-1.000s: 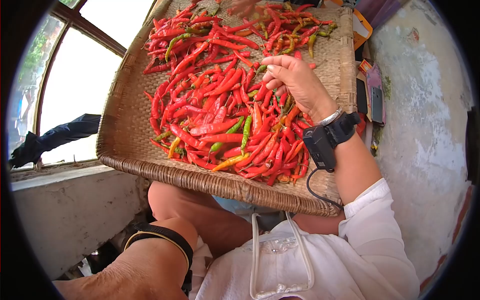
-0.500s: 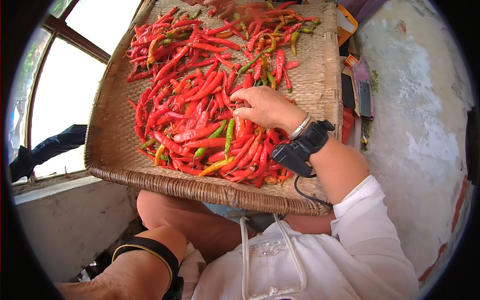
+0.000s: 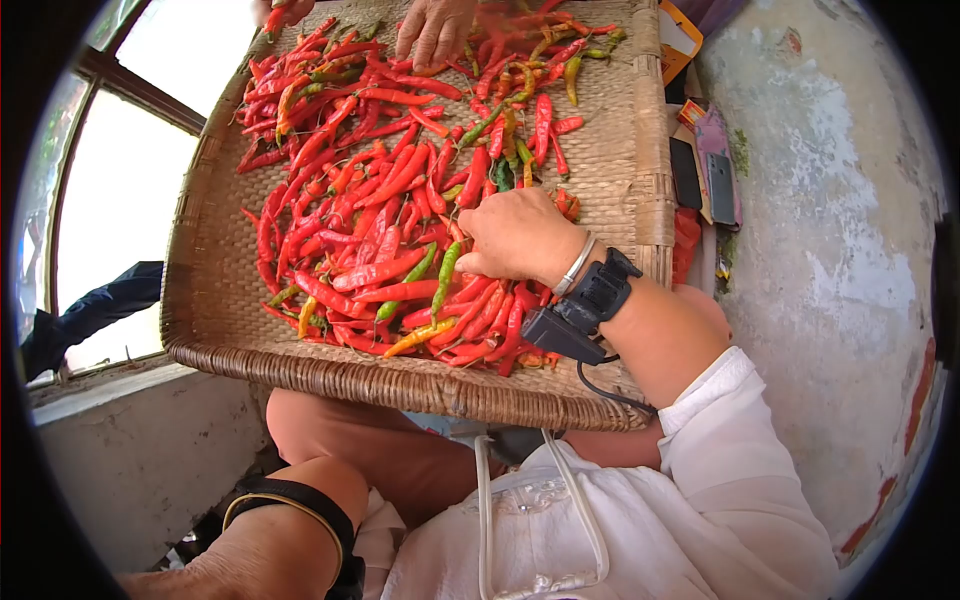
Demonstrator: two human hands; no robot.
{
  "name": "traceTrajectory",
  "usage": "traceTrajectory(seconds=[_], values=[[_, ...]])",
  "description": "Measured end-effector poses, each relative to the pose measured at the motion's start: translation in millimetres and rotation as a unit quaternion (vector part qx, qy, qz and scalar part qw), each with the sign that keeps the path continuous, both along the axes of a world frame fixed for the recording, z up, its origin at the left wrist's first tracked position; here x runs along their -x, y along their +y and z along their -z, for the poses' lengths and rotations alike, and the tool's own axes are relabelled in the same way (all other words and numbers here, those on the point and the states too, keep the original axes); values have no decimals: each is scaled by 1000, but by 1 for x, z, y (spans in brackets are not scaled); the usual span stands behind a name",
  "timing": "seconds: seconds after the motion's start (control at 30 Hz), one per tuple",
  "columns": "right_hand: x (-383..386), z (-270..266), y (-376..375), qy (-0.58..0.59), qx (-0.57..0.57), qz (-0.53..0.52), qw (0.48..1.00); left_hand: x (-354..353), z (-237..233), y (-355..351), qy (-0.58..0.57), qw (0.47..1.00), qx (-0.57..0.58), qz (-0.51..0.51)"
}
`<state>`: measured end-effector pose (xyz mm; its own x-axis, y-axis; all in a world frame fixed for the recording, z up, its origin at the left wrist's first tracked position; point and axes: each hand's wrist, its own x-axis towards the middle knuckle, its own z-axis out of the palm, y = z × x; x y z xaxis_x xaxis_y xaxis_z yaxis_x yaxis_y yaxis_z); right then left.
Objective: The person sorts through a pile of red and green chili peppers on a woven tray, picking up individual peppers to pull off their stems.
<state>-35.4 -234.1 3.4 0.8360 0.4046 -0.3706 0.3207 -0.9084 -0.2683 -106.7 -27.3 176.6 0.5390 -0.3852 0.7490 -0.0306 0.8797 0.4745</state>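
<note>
Red chili peppers (image 3: 385, 190), with a few green and yellow ones among them, lie heaped in a shallow woven basket (image 3: 600, 90). My right hand (image 3: 525, 235) is down on the right side of the heap, its fingers curled in and closed among the peppers. A reddish pepper end (image 3: 567, 205) pokes out beside its far edge, and the fingertips are mostly hidden. A green chili (image 3: 446, 275) lies just left of my thumb. My left hand (image 3: 190, 570) is low at the bottom left, away from the basket, and its fingers are out of sight.
Another person's hand (image 3: 435, 30) reaches into the far peppers, and their other hand (image 3: 290, 10) holds a red chili at the far left corner. Phones (image 3: 720, 188) lie right of the basket by a stained wall (image 3: 820, 200). A window (image 3: 130, 190) is at left.
The other person's hands have come into clearer view at the far edge. My right hand's fingers have curled in further. The view has shifted slightly, moving the basket left.
</note>
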Motion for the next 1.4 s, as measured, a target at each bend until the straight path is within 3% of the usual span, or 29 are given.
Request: traceTrajectory(seconds=[0.1, 0.27, 0.37, 0.53, 0.93, 1.07, 1.13, 1.17, 1.2, 1.27, 1.37, 1.4], values=[[-5, 0, -13, 7, -40, -22, 999, 0, 1, 0, 1, 1000, -1, -1], [-14, 0, -15, 27, -182, 51, 982, 1, 2, 2, 3, 1000, 7, -1], [-16, 2, -15, -57, -333, 99, 936, 1, 1, 1, 5, 1000, 6, -2], [-26, -8, -25, -60, -425, 150, 891, 0, 2, -1, 8, 1000, 8, 0], [-21, -34, -38, 28, -479, 185, 857, -5, -1, -13, 8, 999, 25, 23], [-22, -35, -41, 66, -509, 191, 837, -18, 3, -28, 28, 991, 118, 64], [-22, -38, -43, 73, -516, 191, 832, -70, 33, -27, -95, 978, -34, 183], [-21, -39, -42, 84, -521, 192, 827, -75, 46, -27, -67, 977, -183, 87], [-20, -40, -42, 84, -525, 192, 825, -68, 72, -27, 57, 965, -250, -51], [-19, -42, -41, 87, -526, 175, 828, -79, 100, -39, 163, 823, -499, -219], [-19, -37, -41, 99, -562, 168, 804, -77, 136, -52, 136, 776, -555, -267], [-20, -39, -41, 98, -564, 165, 803, -73, 136, -54, 152, 798, -548, -197]])
